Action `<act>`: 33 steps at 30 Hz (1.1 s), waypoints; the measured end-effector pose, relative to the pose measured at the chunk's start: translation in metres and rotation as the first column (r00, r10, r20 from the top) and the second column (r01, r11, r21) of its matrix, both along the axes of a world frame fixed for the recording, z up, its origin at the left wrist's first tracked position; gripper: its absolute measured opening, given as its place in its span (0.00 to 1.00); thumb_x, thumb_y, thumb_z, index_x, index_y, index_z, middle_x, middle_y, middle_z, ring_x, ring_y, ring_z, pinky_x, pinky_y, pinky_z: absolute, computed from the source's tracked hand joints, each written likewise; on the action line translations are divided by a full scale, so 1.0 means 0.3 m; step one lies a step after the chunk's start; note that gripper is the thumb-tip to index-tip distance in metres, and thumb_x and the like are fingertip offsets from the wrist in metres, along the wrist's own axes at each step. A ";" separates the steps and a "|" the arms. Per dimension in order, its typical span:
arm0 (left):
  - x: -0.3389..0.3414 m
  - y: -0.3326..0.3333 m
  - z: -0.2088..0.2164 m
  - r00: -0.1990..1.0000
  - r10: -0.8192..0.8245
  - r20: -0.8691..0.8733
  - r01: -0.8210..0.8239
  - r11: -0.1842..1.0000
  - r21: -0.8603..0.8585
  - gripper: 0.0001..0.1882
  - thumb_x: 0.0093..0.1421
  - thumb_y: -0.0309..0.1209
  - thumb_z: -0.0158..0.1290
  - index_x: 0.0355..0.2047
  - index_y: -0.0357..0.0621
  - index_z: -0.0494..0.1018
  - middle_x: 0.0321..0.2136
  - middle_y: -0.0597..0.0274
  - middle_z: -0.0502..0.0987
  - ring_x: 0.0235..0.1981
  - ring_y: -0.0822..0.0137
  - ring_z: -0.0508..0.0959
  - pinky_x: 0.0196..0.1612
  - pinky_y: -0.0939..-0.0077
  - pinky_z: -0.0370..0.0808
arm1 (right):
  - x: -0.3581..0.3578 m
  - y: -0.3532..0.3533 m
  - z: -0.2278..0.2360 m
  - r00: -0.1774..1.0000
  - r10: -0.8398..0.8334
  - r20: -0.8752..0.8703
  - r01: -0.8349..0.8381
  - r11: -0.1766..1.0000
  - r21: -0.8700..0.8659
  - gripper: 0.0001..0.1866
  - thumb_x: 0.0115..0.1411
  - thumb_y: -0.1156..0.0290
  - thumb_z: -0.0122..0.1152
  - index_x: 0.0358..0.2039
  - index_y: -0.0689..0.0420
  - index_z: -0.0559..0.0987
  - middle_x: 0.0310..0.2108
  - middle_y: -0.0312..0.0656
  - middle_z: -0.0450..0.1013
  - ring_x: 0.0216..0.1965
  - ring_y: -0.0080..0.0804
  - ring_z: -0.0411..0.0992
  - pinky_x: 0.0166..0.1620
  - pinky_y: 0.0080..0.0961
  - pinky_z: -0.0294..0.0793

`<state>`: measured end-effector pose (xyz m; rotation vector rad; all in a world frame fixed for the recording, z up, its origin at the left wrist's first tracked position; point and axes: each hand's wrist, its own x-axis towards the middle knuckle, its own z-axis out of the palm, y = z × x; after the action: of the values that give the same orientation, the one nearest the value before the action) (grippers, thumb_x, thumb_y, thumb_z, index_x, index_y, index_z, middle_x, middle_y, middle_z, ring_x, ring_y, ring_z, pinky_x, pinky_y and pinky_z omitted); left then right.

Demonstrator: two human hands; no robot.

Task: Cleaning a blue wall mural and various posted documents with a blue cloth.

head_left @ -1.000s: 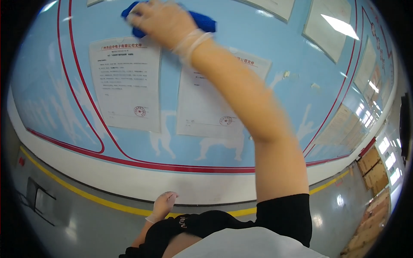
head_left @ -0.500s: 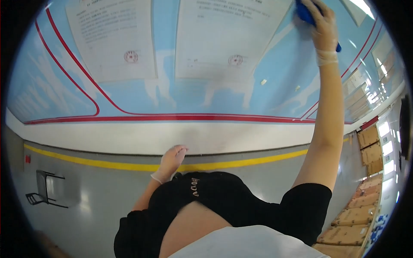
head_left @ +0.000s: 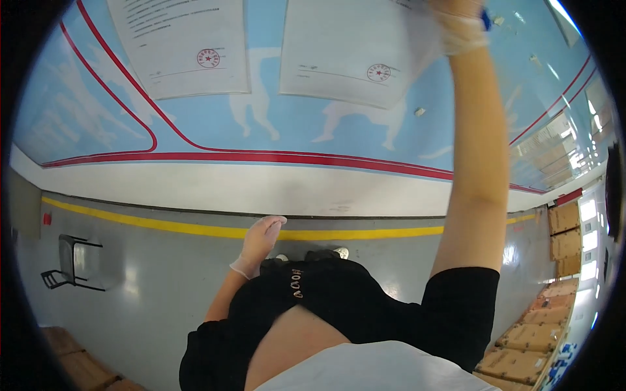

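Note:
My right arm stretches up to a light blue wall board (head_left: 385, 140). At the top edge my right hand (head_left: 458, 13), in a thin clear glove, is partly cut off and blurred. It is closed round a blue handled tool (head_left: 486, 20), of which only a bit shows; its working end is out of view. Lower down, in front of the white lower wall, my gloved left hand (head_left: 259, 240) hangs with its fingers curled together and nothing visible in them. Two sheets of paper, a left sheet (head_left: 179, 65) and a right sheet (head_left: 345, 52), each with a red round stamp, are on the board.
Small pale patches (head_left: 420, 111) mark the board near my right forearm. Along the wall's foot, a yellow line (head_left: 189, 227) crosses the grey floor. A black chair (head_left: 68, 260) lies to the left. Cardboard boxes (head_left: 531, 335) are stacked at right, others (head_left: 81, 371) at lower left.
My right hand has moved left and up, partly out of view, with the blue tool. The papers sit higher in the picture as the view shifted. My left hand stays curled.

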<state>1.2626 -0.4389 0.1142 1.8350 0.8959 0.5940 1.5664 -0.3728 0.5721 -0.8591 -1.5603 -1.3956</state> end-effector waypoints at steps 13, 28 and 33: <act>-0.022 -0.006 -0.050 1.000 0.020 0.016 -0.020 0.998 -0.054 0.11 0.68 0.30 0.49 0.42 0.39 0.80 0.41 0.56 0.82 0.45 0.61 0.80 0.52 0.71 0.74 | -0.078 0.093 -0.793 0.971 -0.174 0.163 0.219 0.921 -0.323 0.30 0.48 0.76 0.57 0.52 0.36 0.82 0.45 0.26 0.73 0.37 0.34 0.67 0.38 0.31 0.67; -0.123 -0.005 -0.046 0.997 0.067 -0.030 -0.066 0.997 0.049 0.13 0.67 0.33 0.49 0.42 0.41 0.80 0.41 0.53 0.82 0.45 0.55 0.81 0.50 0.66 0.75 | -0.341 0.209 -0.377 0.995 0.088 0.054 -0.066 0.944 -0.324 0.12 0.52 0.69 0.60 0.38 0.40 0.80 0.43 0.33 0.75 0.47 0.36 0.73 0.45 0.34 0.73; -0.141 -0.016 -0.064 0.986 0.158 -0.055 -0.158 0.987 0.005 0.13 0.67 0.33 0.49 0.43 0.41 0.80 0.42 0.53 0.83 0.47 0.55 0.81 0.51 0.67 0.75 | -0.409 0.302 -0.095 0.973 -0.039 -0.226 0.032 0.999 -0.035 0.33 0.46 0.72 0.67 0.57 0.48 0.77 0.47 0.45 0.74 0.48 0.46 0.70 0.54 0.43 0.67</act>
<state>1.2204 -0.4436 0.0949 1.7995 1.0851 0.6443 1.4436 -0.2821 0.5436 -1.0317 -1.4006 -1.2527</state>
